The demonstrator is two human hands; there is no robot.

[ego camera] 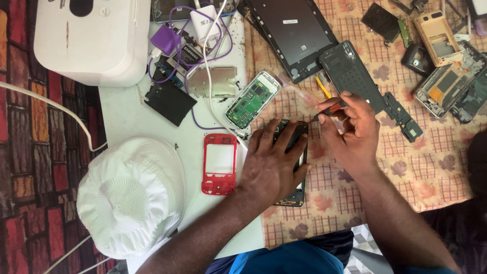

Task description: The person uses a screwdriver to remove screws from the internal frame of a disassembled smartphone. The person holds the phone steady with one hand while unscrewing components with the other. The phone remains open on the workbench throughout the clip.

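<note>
**On the checked cloth: two hands at an opened black phone**

At table centre, seen from overhead: left hand (271, 162) spread flat, palm down, fingers fanned toward 12 o'clock, pressing on an opened black phone (299, 195). Nothing gripped; simply holding it down. Phone lying lengthwise on the orange-and-cream checked tablecloth (431, 172), mostly hidden under the palm, its lower end showing at 6 o'clock of the hand.

Just at 3 o'clock of that: right hand (352, 132), fingers curled and pinched shut around a small red-and-black tool (324, 109), tip aimed at 9 o'clock toward the phone's top edge. Contact between tip and phone too small to tell.

At 9 o'clock of the left hand: red phone frame (219, 163), empty window, flat on the white tabletop (127, 111). Further at 8 o'clock: white brimmed hat (129, 198), crown up, at the table's near corner.

At 12 o'clock of the left hand: small handset with green circuit board (252, 100) exposed, tilted. Beside it at 10 o'clock: thin metal plate (213, 81) and a black square piece (170, 101).

At 12 o'clock of the right hand: black back cover (350, 76), lying diagonally, with a yellow pry pick (322, 85) at its left edge. At 3 o'clock: narrow black bracket (402, 115).

Far edge: large dark tablet shell (291, 35); purple cable (172, 56) looped around a white charger (203, 20); white box-shaped appliance (86, 38) at 10 o'clock; gold phone frame (437, 38) and stripped handset (449, 81) at 2 o'clock.
</note>
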